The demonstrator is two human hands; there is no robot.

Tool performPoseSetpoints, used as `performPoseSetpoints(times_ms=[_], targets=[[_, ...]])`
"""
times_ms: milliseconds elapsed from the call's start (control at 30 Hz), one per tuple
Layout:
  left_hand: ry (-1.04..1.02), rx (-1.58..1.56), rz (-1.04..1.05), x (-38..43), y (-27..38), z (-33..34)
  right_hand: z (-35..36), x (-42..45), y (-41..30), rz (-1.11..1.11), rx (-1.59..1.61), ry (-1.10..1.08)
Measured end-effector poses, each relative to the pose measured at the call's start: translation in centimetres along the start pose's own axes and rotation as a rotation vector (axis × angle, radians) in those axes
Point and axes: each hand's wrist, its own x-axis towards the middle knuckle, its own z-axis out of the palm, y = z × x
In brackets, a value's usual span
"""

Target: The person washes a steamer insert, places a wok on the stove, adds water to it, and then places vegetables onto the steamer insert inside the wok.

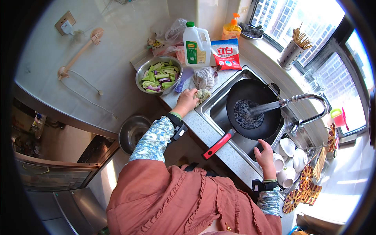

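My left hand (185, 102) has its fingers on a crumpled greenish dishcloth (202, 95) at the counter's edge, left of the sink. A second, greyish rag (204, 77) lies just behind that cloth. A black wok (239, 88) with a red-and-black handle (218, 146) rests over the stainless steel sink (218, 116). From the chrome faucet (318, 98) water runs into the wok and splashes at its bottom. My right hand (265, 155) hovers at the wok's near right side, fingers apart and holding nothing.
A steel bowl of cut green and purplish vegetables (160, 77) stands at the counter's left end. Behind the rags are a white vinegar jug (196, 44), a detergent bag (226, 54) and an orange pump bottle (232, 28). White bowls (286, 176) crowd the rack at right.
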Motion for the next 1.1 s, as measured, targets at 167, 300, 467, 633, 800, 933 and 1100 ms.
performPoseSetpoints(times_ms=[167,300,467,633,800,933,1100], targets=[[0.009,-1.004,-0.295,-2.7,0.9,0.9,2.1,3.1,-3.7,0.018,0.708,-0.157],[-0.032,-1.040,-0.221,-6.7,6.4,-2.5,4.2,5.6,-10.4,0.272,1.149,-0.376],[0.001,-0.915,0.087,-11.2,9.4,-6.2,7.1,6.7,-13.8,0.186,1.359,-0.647],[-0.129,-1.363,-0.214,-14.6,6.6,-8.4,8.8,6.6,-16.9,0.135,1.199,-0.587],[0.174,-1.536,-0.614,-16.2,2.9,-8.7,10.0,8.0,-18.5,-0.065,1.258,-0.449],[0.257,-1.715,-0.967,-15.6,0.5,-8.3,7.9,4.9,-23.4,-0.092,1.254,-0.715],[0.197,-2.260,-0.802,-14.1,2.9,-10.3,14.3,0.8,-26.9,-0.710,0.657,-0.179]])
